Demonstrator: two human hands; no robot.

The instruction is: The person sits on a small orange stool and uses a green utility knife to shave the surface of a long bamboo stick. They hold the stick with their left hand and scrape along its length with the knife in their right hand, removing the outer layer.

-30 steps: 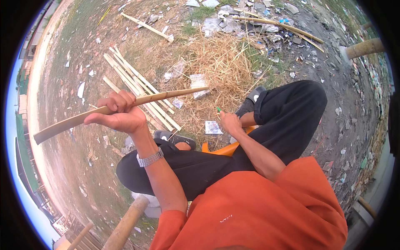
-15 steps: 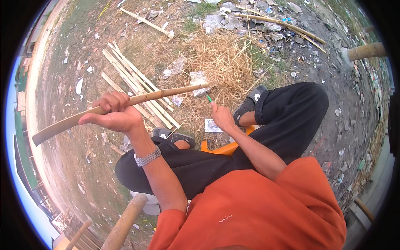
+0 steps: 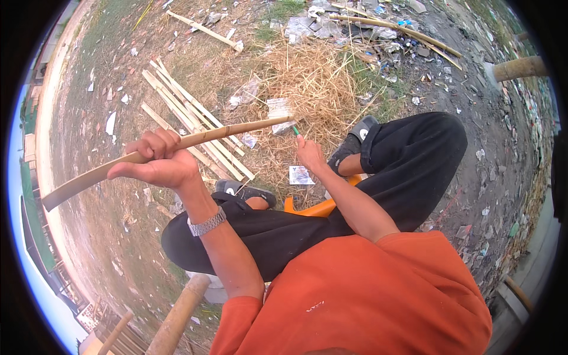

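A long split bamboo strip (image 3: 219, 134) slants across in front of me, its wide end at the left and its narrow end over the straw. My left hand (image 3: 168, 169) is wrapped round it from below near its middle, thumb stretched along it. By the strip's far end my right hand (image 3: 310, 155) is closed round a small tool with a green handle (image 3: 296, 130). Its working part cannot be made out against the grey piece (image 3: 283, 128) beside it. Several pale split bamboo strips (image 3: 192, 115) lie on the ground behind the held one.
Beyond my feet lies a heap of straw shavings (image 3: 316, 80). A printed card (image 3: 300, 175) is on the ground near an orange plastic stool (image 3: 319, 208) by my legs. Bamboo poles (image 3: 180, 316) stand at lower left and a post (image 3: 520, 69) at right. Litter (image 3: 378, 35) is scattered at the back.
The held strip and both hands sit slightly further left and up in the picture, along with the whole scene. Both grips look the same.
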